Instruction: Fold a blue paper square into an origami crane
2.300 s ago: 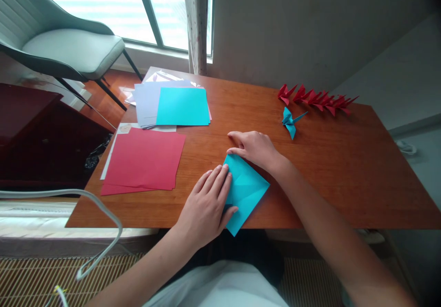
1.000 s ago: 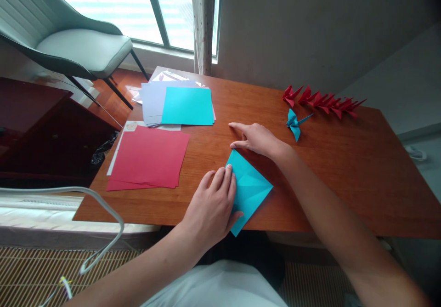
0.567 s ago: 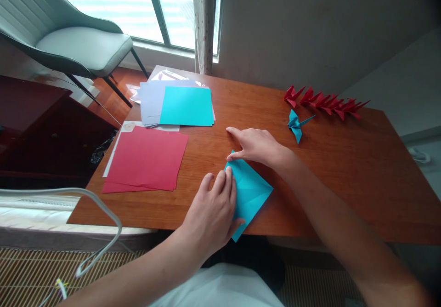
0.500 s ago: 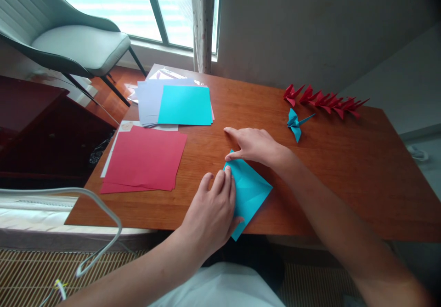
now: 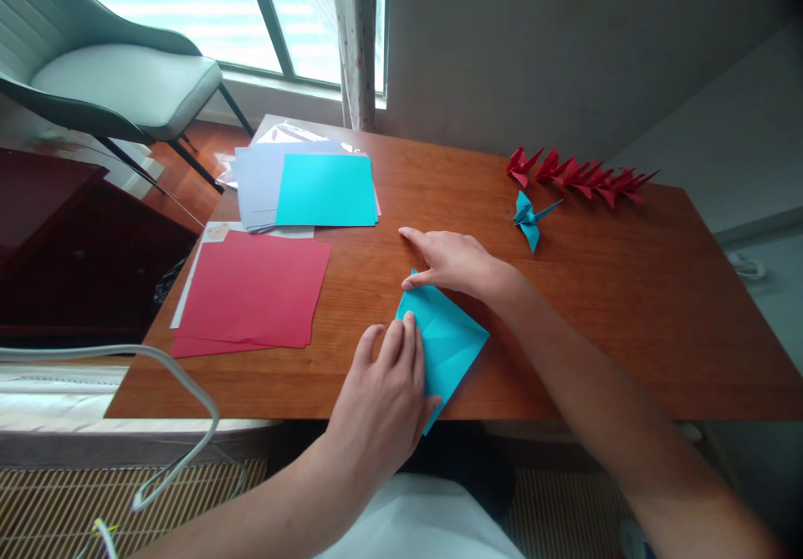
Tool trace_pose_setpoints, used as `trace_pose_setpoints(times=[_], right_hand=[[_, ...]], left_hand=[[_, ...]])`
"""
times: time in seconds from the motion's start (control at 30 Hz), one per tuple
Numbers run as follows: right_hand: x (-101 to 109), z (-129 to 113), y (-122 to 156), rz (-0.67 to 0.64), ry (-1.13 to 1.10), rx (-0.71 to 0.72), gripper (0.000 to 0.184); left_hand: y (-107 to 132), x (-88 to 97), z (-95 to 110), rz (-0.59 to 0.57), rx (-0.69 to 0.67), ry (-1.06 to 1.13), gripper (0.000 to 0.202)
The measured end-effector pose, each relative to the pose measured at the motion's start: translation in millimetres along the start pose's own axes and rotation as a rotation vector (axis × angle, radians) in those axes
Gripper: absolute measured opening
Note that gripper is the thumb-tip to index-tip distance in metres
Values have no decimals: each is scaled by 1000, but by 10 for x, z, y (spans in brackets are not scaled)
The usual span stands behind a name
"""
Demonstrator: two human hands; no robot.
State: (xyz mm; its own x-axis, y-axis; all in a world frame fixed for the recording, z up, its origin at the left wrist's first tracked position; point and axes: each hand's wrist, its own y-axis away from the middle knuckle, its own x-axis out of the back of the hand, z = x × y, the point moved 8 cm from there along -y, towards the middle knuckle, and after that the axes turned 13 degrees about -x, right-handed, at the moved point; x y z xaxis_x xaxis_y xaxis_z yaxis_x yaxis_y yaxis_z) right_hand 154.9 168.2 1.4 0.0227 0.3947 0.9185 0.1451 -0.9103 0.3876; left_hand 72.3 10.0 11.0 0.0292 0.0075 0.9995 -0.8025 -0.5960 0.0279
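A folded sheet of turquoise paper, diamond-shaped with faint creases, lies at the front edge of the wooden table, its lower corner poking past the edge. My left hand rests along its left side, fingers laid on the paper and thumb near the lower corner. Over the top corner, the thumb of my right hand presses on the paper while its index finger stretches out to the left above the table. Part of the paper's left side is hidden under my left hand.
Red sheets lie at the left, with a turquoise sheet on pale sheets behind. A turquoise paper crane and a row of several red paper cranes stand at the back right. A white cable loops by the left edge.
My left fingertips have slid slightly toward me along the paper's left side. My right thumb stays at the top corner. The whole view has shifted a little.
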Motion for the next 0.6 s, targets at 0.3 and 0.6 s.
trace_pose_setpoints(times=[0.3, 0.6], right_hand=[[-20, -59, 79, 32, 18, 16, 97], [-16, -212, 252, 26, 92, -67, 103]], left_hand=[[23, -27, 6, -11, -2, 22, 67], [25, -19, -8, -4, -11, 42, 67]])
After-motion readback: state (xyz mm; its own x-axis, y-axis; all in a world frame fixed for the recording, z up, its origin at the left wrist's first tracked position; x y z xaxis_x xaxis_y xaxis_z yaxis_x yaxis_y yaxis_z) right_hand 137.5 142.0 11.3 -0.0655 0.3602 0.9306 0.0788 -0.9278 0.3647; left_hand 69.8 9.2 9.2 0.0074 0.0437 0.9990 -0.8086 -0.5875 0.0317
